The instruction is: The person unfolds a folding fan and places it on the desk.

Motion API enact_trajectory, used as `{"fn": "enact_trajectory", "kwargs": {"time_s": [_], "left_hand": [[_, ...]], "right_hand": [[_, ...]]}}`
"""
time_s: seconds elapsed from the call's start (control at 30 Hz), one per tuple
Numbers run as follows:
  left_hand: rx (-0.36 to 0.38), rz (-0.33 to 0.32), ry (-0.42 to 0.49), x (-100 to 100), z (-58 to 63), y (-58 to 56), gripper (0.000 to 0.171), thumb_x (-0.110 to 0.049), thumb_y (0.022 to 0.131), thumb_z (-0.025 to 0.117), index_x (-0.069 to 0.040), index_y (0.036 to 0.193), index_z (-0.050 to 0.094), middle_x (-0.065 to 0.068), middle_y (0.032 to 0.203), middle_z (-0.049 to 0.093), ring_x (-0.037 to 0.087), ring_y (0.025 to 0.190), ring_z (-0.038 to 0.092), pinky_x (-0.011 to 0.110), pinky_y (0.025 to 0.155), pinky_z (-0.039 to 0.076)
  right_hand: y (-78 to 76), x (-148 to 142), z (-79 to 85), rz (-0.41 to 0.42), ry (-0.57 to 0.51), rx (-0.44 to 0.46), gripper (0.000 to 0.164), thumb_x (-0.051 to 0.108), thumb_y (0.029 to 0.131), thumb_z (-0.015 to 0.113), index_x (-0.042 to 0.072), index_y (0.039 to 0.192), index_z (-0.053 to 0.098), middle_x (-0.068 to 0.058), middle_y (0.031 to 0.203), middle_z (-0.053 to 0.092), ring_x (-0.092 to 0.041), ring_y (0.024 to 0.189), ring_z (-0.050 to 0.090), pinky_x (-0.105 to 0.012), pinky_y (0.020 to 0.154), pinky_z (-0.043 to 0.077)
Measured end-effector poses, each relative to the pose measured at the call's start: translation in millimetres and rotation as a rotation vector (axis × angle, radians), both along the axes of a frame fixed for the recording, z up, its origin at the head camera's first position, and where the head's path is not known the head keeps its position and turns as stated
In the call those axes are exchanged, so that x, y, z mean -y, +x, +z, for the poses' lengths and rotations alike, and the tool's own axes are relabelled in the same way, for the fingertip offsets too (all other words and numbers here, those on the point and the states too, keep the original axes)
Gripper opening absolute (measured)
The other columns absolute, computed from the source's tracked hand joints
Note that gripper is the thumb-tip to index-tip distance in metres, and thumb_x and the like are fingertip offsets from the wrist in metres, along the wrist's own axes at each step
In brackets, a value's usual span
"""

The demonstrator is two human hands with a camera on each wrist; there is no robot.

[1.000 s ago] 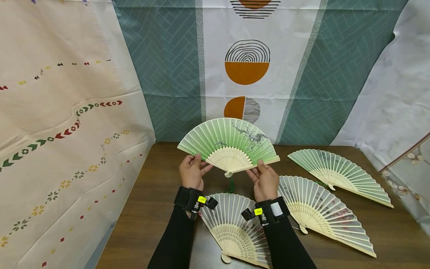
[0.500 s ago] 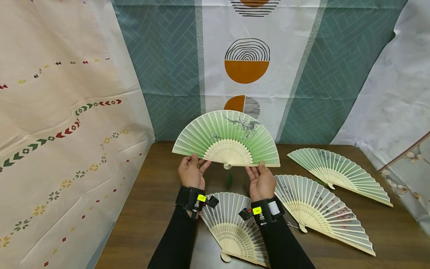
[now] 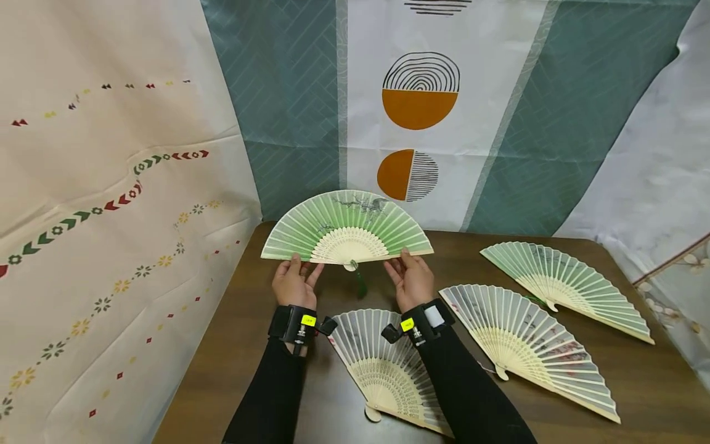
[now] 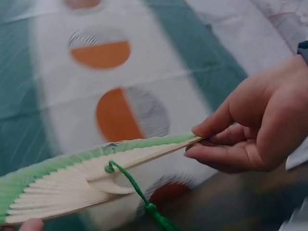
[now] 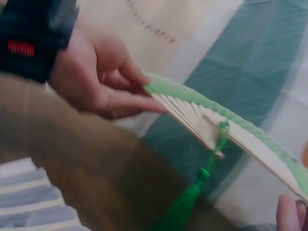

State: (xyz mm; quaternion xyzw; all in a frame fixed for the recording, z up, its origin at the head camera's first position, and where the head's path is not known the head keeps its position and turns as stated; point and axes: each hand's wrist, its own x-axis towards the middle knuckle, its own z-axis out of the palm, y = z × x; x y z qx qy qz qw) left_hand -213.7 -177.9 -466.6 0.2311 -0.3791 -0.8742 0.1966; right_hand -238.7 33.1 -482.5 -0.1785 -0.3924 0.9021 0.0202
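A green folding fan [image 3: 349, 216] with pale ribs and a dark branch print is spread wide above the far part of the table. My left hand [image 3: 295, 283] pinches its lower left edge between thumb and fingers. At the lower right edge my right hand [image 3: 412, 280] pinches the outer rib, which the left wrist view shows closely. From the pivot hangs a green tassel [image 5: 187, 197]. Below my hands lies a grey-white folding fan [image 3: 383, 370], spread out and partly covered by my right forearm.
On the right of the brown table [image 3: 222, 370] lie two more spread fans: a grey-white fan with reddish print [image 3: 532, 345] and a pale green fan [image 3: 566, 287] behind it. A patterned cloth [image 3: 305, 123] hangs behind the table; a cream cloth [image 3: 111, 277] hangs at the left.
Both hands have carried the green fan to the left. Its lower edge, slanted at first, has levelled out. The fans on the table keep their places.
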Motion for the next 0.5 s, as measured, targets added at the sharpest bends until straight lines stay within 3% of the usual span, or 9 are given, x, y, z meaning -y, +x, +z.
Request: {"fn": "enact_trajectory", "kwargs": {"time_s": [0.13, 0.23, 0.3, 0.37, 0.43, 0.5], "left_hand": [[0.079, 0.012, -0.030, 36.5, -2.8, 6.9, 0.018, -0.012, 0.119, 0.059, -0.008, 0.101, 0.056, 0.005, 0.106, 0.060, 0.021, 0.100, 0.063, 0.036, 0.084, 0.076], [0.158, -0.011, -0.084, 61.4, -8.8, 12.4, 0.014, -0.013, 0.119, 0.059, -0.007, 0.107, 0.056, 0.006, 0.116, 0.061, 0.022, 0.106, 0.069, 0.038, 0.091, 0.074], [0.228, -0.052, -0.136, 75.6, -12.3, 16.5, 0.013, -0.015, 0.119, 0.059, -0.003, 0.122, 0.061, 0.010, 0.130, 0.062, 0.027, 0.116, 0.075, 0.040, 0.096, 0.073], [0.295, -0.114, -0.187, 88.8, -14.9, 21.7, 0.032, -0.017, 0.120, 0.057, 0.001, 0.146, 0.059, 0.018, 0.148, 0.061, 0.033, 0.132, 0.075, 0.043, 0.102, 0.070], [0.346, -0.178, -0.213, 99.8, -14.8, 27.7, 0.049, -0.018, 0.121, 0.054, 0.004, 0.165, 0.047, 0.027, 0.163, 0.054, 0.037, 0.144, 0.069, 0.043, 0.106, 0.067], [0.378, -0.233, -0.215, 110.5, -14.7, 33.0, 0.058, -0.017, 0.122, 0.050, 0.006, 0.172, 0.035, 0.031, 0.173, 0.047, 0.037, 0.147, 0.067, 0.042, 0.107, 0.067]], "right_hand": [[-15.1, 20.7, -3.2, 0.137, 0.054, 0.053, 0.017, 0.011, 0.118, 0.061, 0.006, 0.104, 0.068, -0.002, 0.101, 0.068, -0.011, 0.090, 0.073, -0.022, 0.089, 0.071], [-23.3, 33.4, -9.2, 0.223, 0.094, 0.123, 0.014, 0.008, 0.118, 0.062, -0.002, 0.125, 0.070, -0.005, 0.101, 0.066, -0.010, 0.085, 0.074, -0.020, 0.085, 0.070], [-28.0, 40.9, -14.0, 0.261, 0.127, 0.176, 0.021, 0.006, 0.117, 0.063, -0.005, 0.135, 0.066, -0.006, 0.098, 0.066, -0.010, 0.081, 0.076, -0.019, 0.083, 0.070], [-32.0, 46.9, -19.0, 0.289, 0.141, 0.215, 0.026, 0.005, 0.117, 0.063, -0.008, 0.139, 0.063, -0.007, 0.096, 0.067, -0.010, 0.077, 0.077, -0.020, 0.081, 0.071], [-34.8, 51.9, -23.0, 0.312, 0.143, 0.237, 0.028, 0.003, 0.116, 0.063, -0.010, 0.140, 0.061, -0.008, 0.093, 0.068, -0.011, 0.074, 0.078, -0.021, 0.078, 0.071], [-35.9, 55.7, -25.1, 0.335, 0.148, 0.242, 0.028, 0.002, 0.116, 0.062, -0.012, 0.141, 0.061, -0.009, 0.091, 0.069, -0.012, 0.073, 0.078, -0.022, 0.076, 0.072]]}}
